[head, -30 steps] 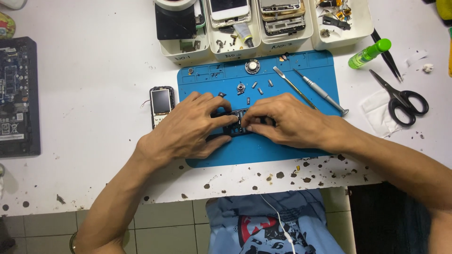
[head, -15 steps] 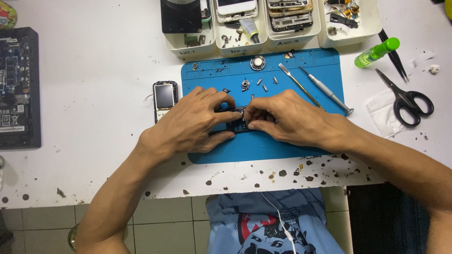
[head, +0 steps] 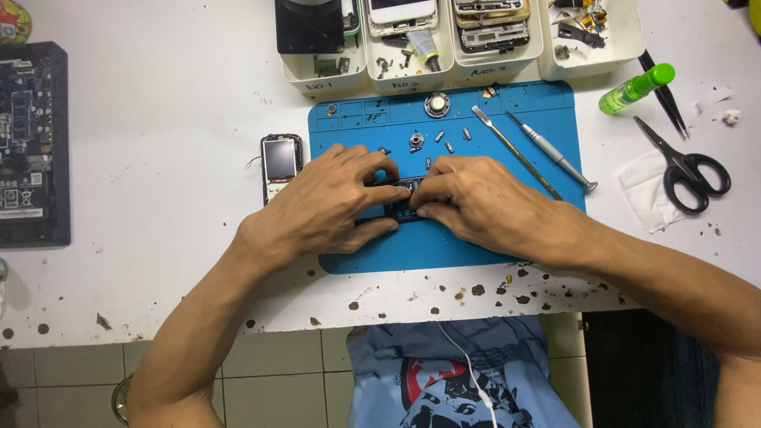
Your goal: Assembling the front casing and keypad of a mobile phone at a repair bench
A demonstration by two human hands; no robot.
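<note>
Your hands have barely shifted: your left hand (head: 329, 202) and right hand (head: 476, 202) still pinch the small black phone body (head: 403, 200) on the blue rubber mat (head: 444, 238), its orientation hidden. White plastic bins (head: 412, 75) hold phones and parts.

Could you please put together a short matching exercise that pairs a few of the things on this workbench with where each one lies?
Things:
1. scissors
2. green bottle
3. small phone with a screen
4. dark circuit board

Places:
A. at the far left edge of the table
B. just off the left edge of the blue mat
C. right of the mat, on the white table, handles toward the person
D. lying on its side by the mat's upper right corner

Pairs: 1-C, 2-D, 3-B, 4-A
</note>
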